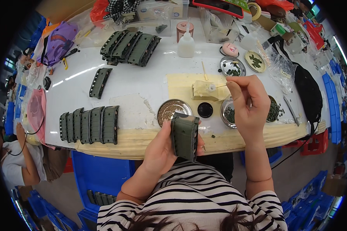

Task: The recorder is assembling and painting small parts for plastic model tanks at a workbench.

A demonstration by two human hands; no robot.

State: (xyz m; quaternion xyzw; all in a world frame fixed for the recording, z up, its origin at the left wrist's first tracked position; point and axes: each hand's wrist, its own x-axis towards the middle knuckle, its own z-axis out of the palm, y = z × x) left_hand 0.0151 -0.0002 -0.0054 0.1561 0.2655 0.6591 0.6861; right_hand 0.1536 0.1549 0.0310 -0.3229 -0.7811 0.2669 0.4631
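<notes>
In my left hand I hold a dark green, slightly curved plastic panel with ridged edges, tilted over the table's front edge. The fingers wrap round it from behind. My right hand pinches a thin stick between thumb and forefinger. The stick's far end is at a small white cup-like piece on a block wrapped in yellowish tape; whether it touches cannot be made out. Close by are a black round lid, a metal dish of small brownish parts and another dish of green bits.
Similar green panels stand in a row at the left, with a single panel and a stack behind. A white squeeze bottle stands at the back. Tweezers lie right, beside a black bag. Another person sits far left.
</notes>
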